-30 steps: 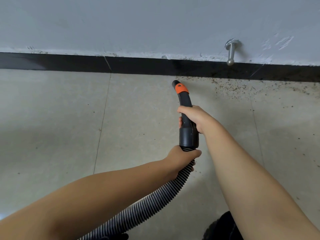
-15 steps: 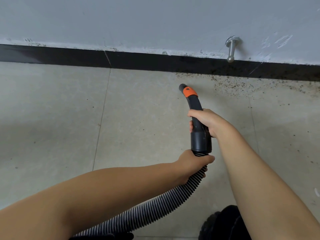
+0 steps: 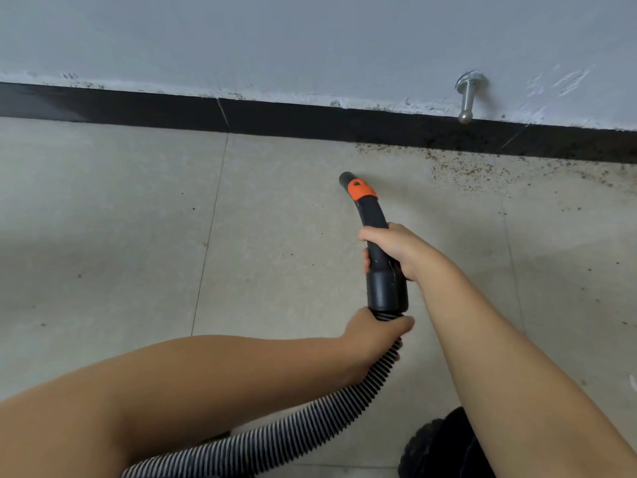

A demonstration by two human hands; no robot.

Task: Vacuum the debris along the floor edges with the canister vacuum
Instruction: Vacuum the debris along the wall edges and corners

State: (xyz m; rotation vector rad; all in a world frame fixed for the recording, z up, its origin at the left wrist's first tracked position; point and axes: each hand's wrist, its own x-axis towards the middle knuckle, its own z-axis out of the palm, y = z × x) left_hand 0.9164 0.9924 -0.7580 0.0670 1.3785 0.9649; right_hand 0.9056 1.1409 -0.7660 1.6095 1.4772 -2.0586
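Right hand: the right hand (image 3: pixel 396 248) sits just right of the frame's centre, its fingers curled round the black handle (image 3: pixel 377 243) of the vacuum, thumb across the top.
Left hand: the left hand (image 3: pixel 374 334) is just below the handle's thick collar, fingers wrapped round the ribbed hose (image 3: pixel 310 422) where it joins the collar.
Handle: curved, black, with an orange band (image 3: pixel 361 189) near its far end; the open tip (image 3: pixel 345 177) points toward the upper middle of the frame, close to the floor; whether it touches cannot be told.
Hose: striped black and grey, running from the collar down to the bottom edge, left of centre.
Debris: brown specks (image 3: pixel 462 169) lie scattered on the pale tiled floor (image 3: pixel 120 219) in the upper right, thickest along the black baseboard (image 3: pixel 275 115), to the right of the tip and apart from it.
Wall: a grey wall (image 3: pixel 275 39) fills the top; a metal doorstop (image 3: pixel 467 98) sticks out of it at the upper right, above the debris.
Lower right: a dark rounded thing (image 3: pixel 437 446), partly hidden by the right forearm; what it is cannot be told.
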